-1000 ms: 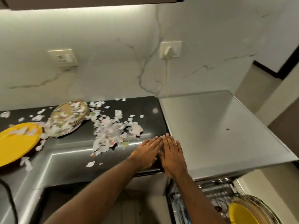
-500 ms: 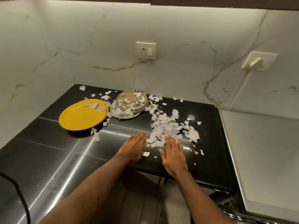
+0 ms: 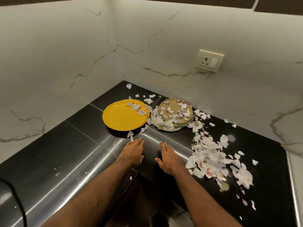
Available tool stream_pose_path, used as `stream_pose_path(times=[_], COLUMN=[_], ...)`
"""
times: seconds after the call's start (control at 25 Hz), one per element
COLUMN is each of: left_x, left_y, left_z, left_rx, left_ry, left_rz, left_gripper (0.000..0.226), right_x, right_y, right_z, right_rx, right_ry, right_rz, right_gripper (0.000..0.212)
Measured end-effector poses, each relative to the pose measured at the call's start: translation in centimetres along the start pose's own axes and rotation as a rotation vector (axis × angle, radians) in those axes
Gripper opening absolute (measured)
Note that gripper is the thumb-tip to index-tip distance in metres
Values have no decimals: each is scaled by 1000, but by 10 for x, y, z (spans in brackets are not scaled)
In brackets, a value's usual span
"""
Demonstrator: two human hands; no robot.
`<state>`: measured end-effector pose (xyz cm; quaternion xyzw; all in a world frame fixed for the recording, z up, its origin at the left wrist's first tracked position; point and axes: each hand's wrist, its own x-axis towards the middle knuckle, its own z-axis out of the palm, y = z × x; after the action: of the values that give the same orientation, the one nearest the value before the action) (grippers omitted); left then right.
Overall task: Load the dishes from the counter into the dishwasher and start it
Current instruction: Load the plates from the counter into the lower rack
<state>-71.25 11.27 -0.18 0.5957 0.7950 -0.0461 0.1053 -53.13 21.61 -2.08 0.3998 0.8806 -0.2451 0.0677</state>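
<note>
Both hands were extended palm down over the black counter [image 3: 65, 153], fingers straight and holding nothing. Whether the palms touched the surface could not be determined.

**Location of items**
- The yellow plate [image 3: 121, 117] lay flat on the counter, just beyond the left hand [image 3: 132, 151].
- The stack of brown plates [image 3: 170, 104] sat just to the right of it, on a wider pale plate [image 3: 156, 122], beyond the right hand [image 3: 168, 157].
- Torn paper scraps [image 3: 208, 156] covered the stack, the far right part of the yellow plate, and the counter to the right of the right hand.
- The dishwasher was not in view.

**Handling assessment**
- The yellow plate appeared rigid, light and glossy, so it was probably slippery. The near rim was free of scraps and offered the best hold, thumb on top and fingers beneath.
- The stack was judged heavier. A two-handed hold at opposite rims of the pale plate would likely suit it.
- The scraps were loose and would slide off when a plate was tilted.
</note>
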Motion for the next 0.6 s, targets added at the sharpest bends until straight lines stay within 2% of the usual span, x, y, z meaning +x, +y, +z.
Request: stream_pose_path(times=[0.12, 0.28, 0.32, 0.4, 0.48, 0.52, 0.6], left_x=[20, 42, 48, 62, 78, 84, 96], left_y=[-22, -40, -41, -43, -49, -53, -62], left_z=[-13, -16, -16, -18, -19, -17, -11], left_rx=[-25, -125, -212, -499, -834, -978, -1184], left_ry=[19, 23, 62, 205, 329, 376, 438], left_rz=[-111, -264, -347, -629, -949, -1052, -1141], left_gripper=[83, 77, 72, 61, 67, 70, 66], right_x=[45, 93, 103, 119, 132, 137, 146], right_y=[-20, -36, -41, -53, -65, -69, -73], right_z=[-10, -30, -34, -38, -37, -34, -30], right_rx=[-79, -166, -201, -278, -325, -338, -353], right_ry=[-126, -359, -407, -484, -539, -561, -595], right_rz=[33, 122, 131, 150, 187, 207, 237], right_gripper=[102, 132, 136, 138, 142, 144, 146])
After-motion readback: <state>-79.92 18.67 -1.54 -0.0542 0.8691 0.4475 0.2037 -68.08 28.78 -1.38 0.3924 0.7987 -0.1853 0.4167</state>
